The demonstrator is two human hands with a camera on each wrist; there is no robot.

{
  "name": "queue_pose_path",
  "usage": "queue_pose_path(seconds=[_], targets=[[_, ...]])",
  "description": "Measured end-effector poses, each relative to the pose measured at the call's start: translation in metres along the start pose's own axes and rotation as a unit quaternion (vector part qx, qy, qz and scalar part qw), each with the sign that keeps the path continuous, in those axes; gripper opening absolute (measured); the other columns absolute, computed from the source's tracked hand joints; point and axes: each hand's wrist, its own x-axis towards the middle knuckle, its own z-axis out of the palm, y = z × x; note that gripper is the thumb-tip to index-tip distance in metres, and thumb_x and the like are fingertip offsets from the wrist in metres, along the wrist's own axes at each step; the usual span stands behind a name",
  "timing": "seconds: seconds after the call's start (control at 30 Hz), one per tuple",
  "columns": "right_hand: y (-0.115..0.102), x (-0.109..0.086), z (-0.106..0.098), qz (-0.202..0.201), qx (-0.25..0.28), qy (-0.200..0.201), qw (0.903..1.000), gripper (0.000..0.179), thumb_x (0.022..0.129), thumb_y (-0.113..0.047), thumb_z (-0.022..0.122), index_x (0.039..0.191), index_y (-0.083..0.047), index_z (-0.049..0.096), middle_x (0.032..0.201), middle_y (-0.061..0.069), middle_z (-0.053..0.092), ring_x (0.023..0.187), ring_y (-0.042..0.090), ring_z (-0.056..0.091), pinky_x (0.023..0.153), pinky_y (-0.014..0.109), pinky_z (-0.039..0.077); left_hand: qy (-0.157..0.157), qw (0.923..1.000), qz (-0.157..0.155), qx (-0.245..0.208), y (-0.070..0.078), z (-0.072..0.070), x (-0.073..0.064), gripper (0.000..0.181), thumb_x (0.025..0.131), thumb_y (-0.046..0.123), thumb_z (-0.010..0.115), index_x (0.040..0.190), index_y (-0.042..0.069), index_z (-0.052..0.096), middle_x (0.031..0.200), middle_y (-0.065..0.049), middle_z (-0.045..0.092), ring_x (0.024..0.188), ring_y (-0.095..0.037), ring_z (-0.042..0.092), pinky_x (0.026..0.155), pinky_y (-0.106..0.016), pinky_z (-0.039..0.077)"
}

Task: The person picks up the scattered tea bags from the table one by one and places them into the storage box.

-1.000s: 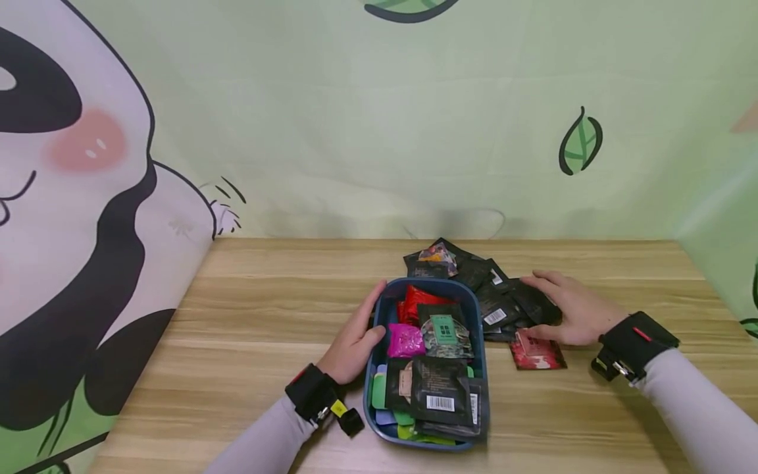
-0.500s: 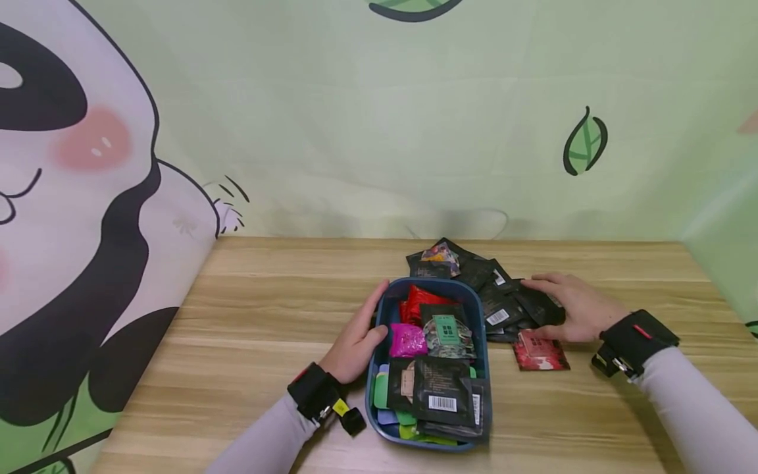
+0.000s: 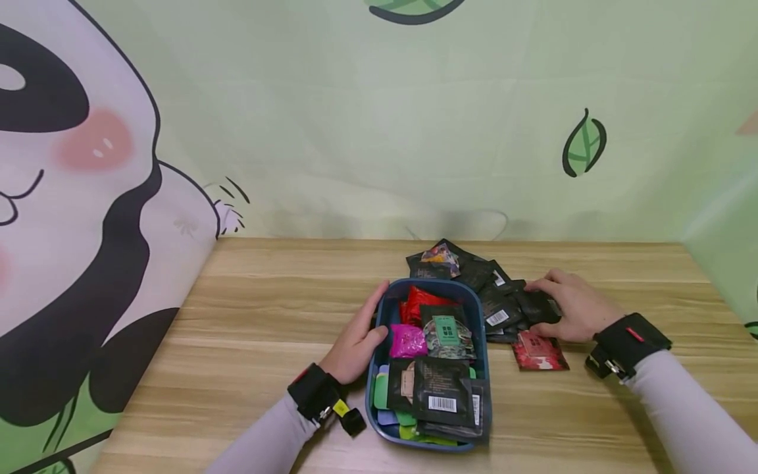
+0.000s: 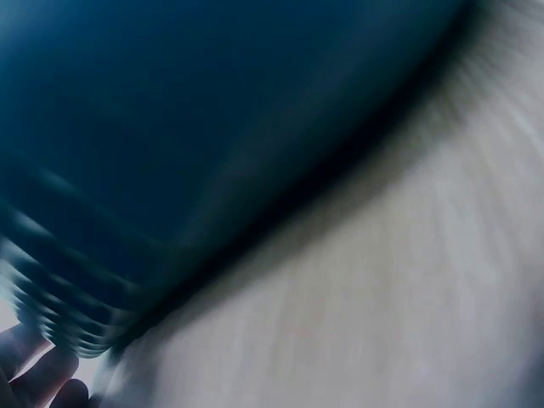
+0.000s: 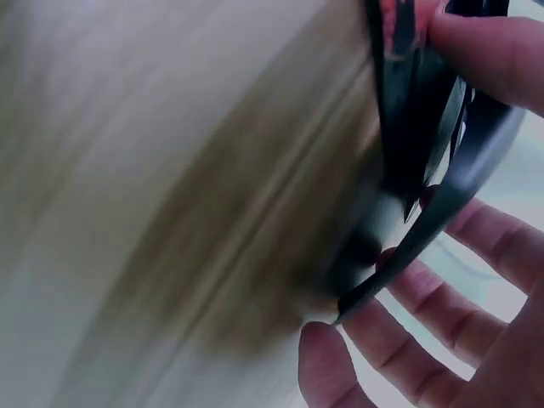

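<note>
A blue basket [image 3: 486, 361] stands before me, filled with sachets. My left hand [image 3: 351, 347] rests along its left side, thumb by the rim and fingers near the far corner; the basket wall [image 4: 187, 93] fills much of the left wrist view. To the right, my right hand [image 3: 573, 309] pinches a black sachet [image 3: 539, 307] at the edge of a pile of black sachets [image 3: 496, 309]. The right wrist view shows that sachet [image 5: 450, 191] bowed between thumb and fingers. Beneath the thumb lies a red sachet [image 3: 543, 354], partly covered by the hand.
Inside the basket are red packets [image 3: 422, 301], a pink packet [image 3: 408, 341], a sachet with a green label [image 3: 447, 332] and black sachets [image 3: 443, 388]. A colourful sachet [image 3: 443, 257] tops the pile behind. A printed cloth [image 3: 355, 131] backs the wooden table [image 3: 266, 309].
My right hand's fingers have drawn in on the black sachet, which now bends up between them. The left hand and the basket hold still.
</note>
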Motion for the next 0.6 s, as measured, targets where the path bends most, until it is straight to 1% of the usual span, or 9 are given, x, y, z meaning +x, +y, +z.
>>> queue_pose_path(seconds=[0.13, 0.2, 0.33, 0.5, 0.6], targets=[[-0.004, 0.0, 0.002, 0.005, 0.001, -0.001, 1.0, 0.068, 0.07, -0.045, 0.08, 0.126, -0.012, 0.063, 0.108, 0.009, 0.055, 0.098, 0.027, 0.054, 0.085, 0.049, 0.049, -0.003, 1.0, -0.002, -0.006, -0.001, 0.0, 0.0, 0.071, 0.1, 0.01, 0.04, 0.164, 0.025, 0.013, 0.166, 0.007, 0.019, 0.149, -0.01, 0.018, 0.119, -0.048, 0.018], [-0.005, 0.0, 0.002, 0.011, 0.002, 0.0, 0.9999, 0.065, 0.069, -0.042, 0.081, 0.124, -0.012, 0.063, 0.106, 0.008, 0.056, 0.097, 0.027, 0.054, 0.084, 0.048, 0.049, -0.004, 1.0, -0.004, -0.007, -0.001, 0.0, 0.0, 0.071, 0.1, 0.011, 0.04, 0.163, 0.027, 0.013, 0.165, 0.01, 0.019, 0.149, -0.009, 0.019, 0.119, -0.047, 0.018], [-0.009, 0.0, 0.003, 0.027, 0.01, 0.0, 0.9996, 0.061, 0.069, -0.039, 0.082, 0.12, -0.012, 0.062, 0.105, 0.009, 0.057, 0.095, 0.027, 0.055, 0.082, 0.047, 0.049, -0.005, 0.9999, -0.004, -0.008, 0.001, 0.0, -0.001, 0.07, 0.1, 0.013, 0.039, 0.163, 0.027, 0.013, 0.164, 0.012, 0.019, 0.149, -0.01, 0.018, 0.119, -0.048, 0.018], [-0.015, -0.001, -0.001, 0.047, 0.033, 0.001, 0.9984, 0.061, 0.07, -0.038, 0.081, 0.12, -0.011, 0.06, 0.106, 0.012, 0.055, 0.091, 0.026, 0.055, 0.077, 0.044, 0.05, -0.006, 0.9999, 0.001, -0.01, 0.003, -0.001, -0.001, 0.069, 0.101, 0.013, 0.039, 0.164, 0.024, 0.013, 0.166, 0.007, 0.017, 0.15, -0.014, 0.017, 0.119, -0.051, 0.016], [-0.022, -0.001, -0.007, 0.04, 0.047, 0.016, 0.998, 0.06, 0.071, -0.036, 0.08, 0.121, -0.01, 0.059, 0.107, 0.012, 0.056, 0.092, 0.026, 0.054, 0.077, 0.043, 0.049, -0.006, 0.9999, 0.001, -0.01, 0.003, -0.001, -0.001, 0.069, 0.101, 0.013, 0.039, 0.164, 0.023, 0.013, 0.166, 0.005, 0.017, 0.151, -0.014, 0.017, 0.119, -0.051, 0.016]])
